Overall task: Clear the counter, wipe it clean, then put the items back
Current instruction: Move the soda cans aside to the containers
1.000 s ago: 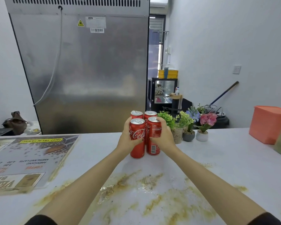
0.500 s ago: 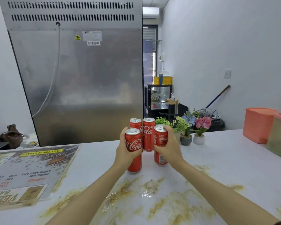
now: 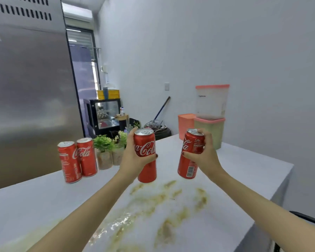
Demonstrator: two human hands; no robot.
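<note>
White table smeared with brownish stains mid-surface; two red cans upright near its far edge beside potted plants; left hand fingers wrapped round one can, right hand gripping another can, both raised

The back counter of a small café or drinks shop: a tall stainless-steel commercial refrigerator fills the left wall, and a glass display case with yellow crates on top stands in the passage behind. On the stained white counter, red cola cans stand beside small potted plants, with stacked lidded storage tubs against the wall.
</note>
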